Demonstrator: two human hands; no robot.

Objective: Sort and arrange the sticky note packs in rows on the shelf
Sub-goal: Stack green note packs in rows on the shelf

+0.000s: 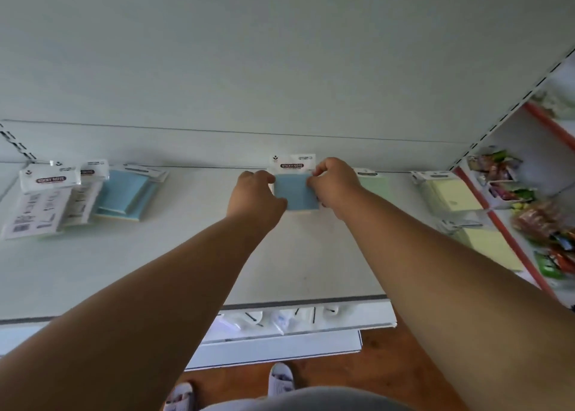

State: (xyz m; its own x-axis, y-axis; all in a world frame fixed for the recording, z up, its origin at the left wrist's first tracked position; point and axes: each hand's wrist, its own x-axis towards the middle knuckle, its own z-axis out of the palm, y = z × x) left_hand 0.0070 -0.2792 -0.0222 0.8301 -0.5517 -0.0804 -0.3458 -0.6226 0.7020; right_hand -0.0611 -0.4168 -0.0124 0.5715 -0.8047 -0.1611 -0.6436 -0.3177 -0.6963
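The blue sticky note pack [295,192] stands at the far middle of the white shelf [186,255], its white header card up against the back panel, held between both hands. The left hand [255,197] grips its left edge with curled fingers, and the right hand [334,183] pinches its right edge near the header; fingertips on both sides cover the pack's corners.

There is broad bare shelf near the person, between the forearms and out to the grey front lip. To the far left lies a loose heap: blue packs [127,196] overlapping, and white-backed packs [40,205] face down beside them, touching. To the right of the held pack a green pack [378,186] lies just beside the right wrist, partly hidden by it. Further right, yellow packs [448,192] sit by the shelf's right end, one nearer pack blurred and cut by the right forearm.

Beyond the red-edged divider, colourful packets [535,220] on the neighbouring shelf are too blurred to identify. Below the front lip, small items on a lower shelf [280,317] are indistinct.
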